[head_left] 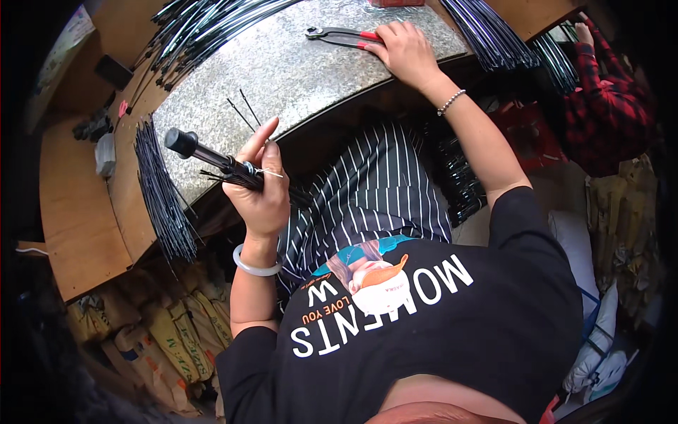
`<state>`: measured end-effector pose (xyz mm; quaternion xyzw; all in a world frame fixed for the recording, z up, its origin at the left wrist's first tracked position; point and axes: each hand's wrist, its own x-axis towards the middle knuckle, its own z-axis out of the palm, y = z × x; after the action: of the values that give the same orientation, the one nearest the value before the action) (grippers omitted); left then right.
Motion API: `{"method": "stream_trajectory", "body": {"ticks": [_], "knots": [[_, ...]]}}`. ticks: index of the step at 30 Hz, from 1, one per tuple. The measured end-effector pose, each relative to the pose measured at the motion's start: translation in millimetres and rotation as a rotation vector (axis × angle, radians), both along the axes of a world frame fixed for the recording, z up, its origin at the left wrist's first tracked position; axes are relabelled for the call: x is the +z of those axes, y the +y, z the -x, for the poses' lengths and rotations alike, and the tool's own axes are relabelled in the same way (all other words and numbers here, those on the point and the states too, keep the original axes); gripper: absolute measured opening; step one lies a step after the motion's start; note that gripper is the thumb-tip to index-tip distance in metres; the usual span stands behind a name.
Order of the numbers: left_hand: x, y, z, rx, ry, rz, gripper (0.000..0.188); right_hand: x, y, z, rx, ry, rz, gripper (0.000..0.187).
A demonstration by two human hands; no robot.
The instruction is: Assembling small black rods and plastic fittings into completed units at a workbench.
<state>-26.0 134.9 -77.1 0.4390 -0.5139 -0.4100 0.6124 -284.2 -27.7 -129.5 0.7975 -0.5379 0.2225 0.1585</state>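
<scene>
Our right hand (409, 58) pinched the pliers (340, 32) by their red handles (371, 36) toward the right end of the stone counter (282, 67) — head pointing left. Our left hand (261, 194), we noted, was closed around a black-capped tube (210, 155) and thin dark rods (240, 179) — held at the counter's near edge, toward the left corner.

Upper garment: black short-sleeved T-shirt (452, 332), large white lettering, multicoloured figure print (381, 279) on front. Lower garment: dark fabric with narrow white stripes (374, 180). Left hand (263, 201): smooth white ring-shaped bangle (256, 268) at wrist. Right hand (411, 58): silver-toned beaded bracelet (450, 102) at wrist.
</scene>
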Motion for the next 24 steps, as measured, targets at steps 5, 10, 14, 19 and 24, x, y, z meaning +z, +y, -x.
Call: {"method": "stream_trajectory", "body": {"ticks": [5,10,14,19,24], "knots": [[2.8,-1.6,-8.4,0.003,0.051,-0.002,0.026,1.4,0.6,-3.8,0.163,0.019,0.011,0.031],[8.2,-3.5,-11.4,0.019,0.044,-0.023,0.025,8.1,9.3,-0.5,0.119,-0.172,-0.222,0.025],[12.0,-0.1,-17.6,0.053,0.041,-0.035,0.025,43.6,48.5,9.6,0.323,-1.277,-1.274,0.02],[9.8,-4.5,-21.0,0.074,-0.015,-0.049,0.025,97.3,114.1,-20.5,0.664,-0.593,-0.561,0.017],[14.1,-4.7,-20.1,0.052,0.043,-0.063,0.025,129.1,136.3,-39.8,0.598,-0.095,-0.095,0.025]]}}
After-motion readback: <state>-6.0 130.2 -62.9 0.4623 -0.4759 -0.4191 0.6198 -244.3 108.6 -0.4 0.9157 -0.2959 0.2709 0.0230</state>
